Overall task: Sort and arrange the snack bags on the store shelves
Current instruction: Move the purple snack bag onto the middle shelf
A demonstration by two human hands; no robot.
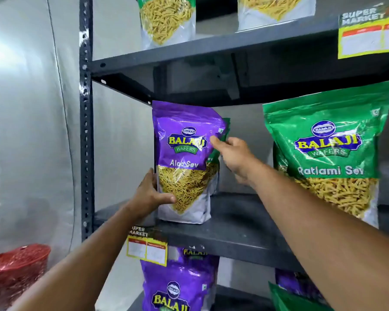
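A purple Aloo Sev bag stands upright at the left end of the middle shelf. My left hand grips its lower left edge, thumb across the clear window. Behind it stands a green bag, mostly hidden. My right hand pinches the right edge of that green bag, with a fingertip also touching the purple bag. A green Ratlami Sev bag stands upright on the same shelf to the right.
The shelf above holds two green bags and a yellow price tag. Below, purple bags and a green bag corner show. A dark perforated upright frames the left side. A red basket sits at lower left.
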